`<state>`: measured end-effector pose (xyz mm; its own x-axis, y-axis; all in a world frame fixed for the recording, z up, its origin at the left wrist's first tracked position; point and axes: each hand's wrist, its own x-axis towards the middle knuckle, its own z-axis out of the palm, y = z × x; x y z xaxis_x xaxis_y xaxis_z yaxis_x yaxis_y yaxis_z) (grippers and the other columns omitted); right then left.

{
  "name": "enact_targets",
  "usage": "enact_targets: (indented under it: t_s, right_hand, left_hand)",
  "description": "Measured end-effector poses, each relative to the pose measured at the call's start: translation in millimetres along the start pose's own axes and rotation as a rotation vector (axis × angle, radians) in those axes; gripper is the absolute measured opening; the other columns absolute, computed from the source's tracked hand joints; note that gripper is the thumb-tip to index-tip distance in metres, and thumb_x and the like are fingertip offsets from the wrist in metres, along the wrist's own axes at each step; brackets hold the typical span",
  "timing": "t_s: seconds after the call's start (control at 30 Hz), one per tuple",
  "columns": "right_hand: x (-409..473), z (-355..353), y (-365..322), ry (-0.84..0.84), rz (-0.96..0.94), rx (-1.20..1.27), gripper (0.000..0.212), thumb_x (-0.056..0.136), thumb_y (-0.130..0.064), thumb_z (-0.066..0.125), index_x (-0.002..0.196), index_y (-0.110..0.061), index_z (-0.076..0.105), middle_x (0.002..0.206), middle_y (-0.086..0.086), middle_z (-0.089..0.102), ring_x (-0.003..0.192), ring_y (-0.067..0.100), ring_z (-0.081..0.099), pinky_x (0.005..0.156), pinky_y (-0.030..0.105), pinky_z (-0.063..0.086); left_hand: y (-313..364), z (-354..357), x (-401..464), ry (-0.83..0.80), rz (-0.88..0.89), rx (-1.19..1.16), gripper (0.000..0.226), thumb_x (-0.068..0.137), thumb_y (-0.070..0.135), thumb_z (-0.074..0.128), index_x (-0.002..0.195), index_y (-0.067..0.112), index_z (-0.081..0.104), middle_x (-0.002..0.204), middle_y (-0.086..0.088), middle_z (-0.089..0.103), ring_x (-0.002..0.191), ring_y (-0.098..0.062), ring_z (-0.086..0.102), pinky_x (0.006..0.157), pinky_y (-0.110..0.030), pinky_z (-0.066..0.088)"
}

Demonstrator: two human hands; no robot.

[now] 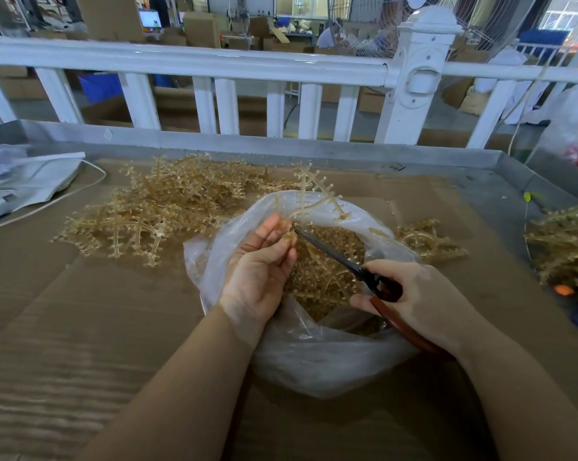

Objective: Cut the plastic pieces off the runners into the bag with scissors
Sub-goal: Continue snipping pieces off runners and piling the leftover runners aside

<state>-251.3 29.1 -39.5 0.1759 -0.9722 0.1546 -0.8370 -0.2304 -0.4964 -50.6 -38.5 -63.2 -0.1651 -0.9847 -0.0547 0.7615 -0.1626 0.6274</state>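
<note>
My left hand point(261, 261) pinches a translucent amber runner point(309, 194) by its lower end and holds it upright over the open clear plastic bag point(314, 361). My right hand point(417, 301) grips red-handled scissors point(357, 267). Their dark blades point up-left, and the tips meet the runner beside my left fingertips. Inside the bag lies a heap of small amber cut pieces point(324, 274).
A pile of amber runners point(158, 207) lies on the cardboard-covered table left of the bag. More runners sit behind the bag point(427, 239) and at the right edge point(563, 244). Folded grey sheets point(25, 181) lie far left. A white railing point(214, 94) borders the back.
</note>
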Motion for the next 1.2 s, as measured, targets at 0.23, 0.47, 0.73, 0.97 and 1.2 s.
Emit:
enact_targets:
  t_s: [0.23,0.47,0.73,0.97,1.2]
  right_hand:
    - [-2,-1,-2,0.014,0.001,-0.001,0.061,0.067,-0.072,0.048,0.111,-0.033,0.063,0.092,-0.017,0.065,0.085,0.000,0.060,0.077,0.020,0.049]
    - [-5,-1,-3,0.053,0.013,-0.041,0.046,0.075,-0.059,0.062,0.113,-0.032,0.064,0.096,-0.013,0.067,0.088,0.004,0.061,0.080,0.024,0.051]
    - [-5,-3,-2,0.061,0.011,-0.067,0.037,0.076,-0.056,0.063,0.102,-0.031,0.067,0.087,-0.012,0.067,0.082,0.004,0.061,0.075,0.030,0.052]
    - [-5,-3,-3,0.043,-0.001,-0.059,0.034,0.076,-0.056,0.064,0.101,-0.033,0.066,0.087,-0.015,0.066,0.083,0.004,0.061,0.076,0.028,0.051]
    - [-4,-2,-3,0.048,0.000,-0.084,0.036,0.077,-0.058,0.061,0.101,-0.032,0.066,0.084,-0.015,0.066,0.079,0.003,0.061,0.074,0.028,0.051]
  left_hand:
    - [-4,5,-1,0.021,0.061,0.177,0.041,0.078,-0.022,0.048,0.095,0.009,0.066,0.069,0.002,0.066,0.062,-0.009,0.066,0.058,-0.017,0.054]
    - [-5,8,-3,0.045,0.092,0.209,0.041,0.079,-0.024,0.047,0.093,0.009,0.066,0.069,0.003,0.066,0.063,-0.008,0.066,0.060,-0.017,0.054]
    - [1,5,-2,0.067,0.010,0.073,0.041,0.084,-0.019,0.042,0.098,0.011,0.065,0.073,0.002,0.064,0.062,-0.009,0.064,0.055,-0.016,0.051]
    - [1,7,-3,0.072,-0.015,0.127,0.041,0.082,-0.020,0.042,0.098,0.009,0.065,0.075,0.000,0.065,0.061,-0.008,0.064,0.054,-0.015,0.050]
    - [-2,11,-4,0.067,0.047,0.209,0.040,0.078,-0.025,0.044,0.092,0.006,0.065,0.065,0.002,0.068,0.059,-0.006,0.065,0.054,-0.015,0.052]
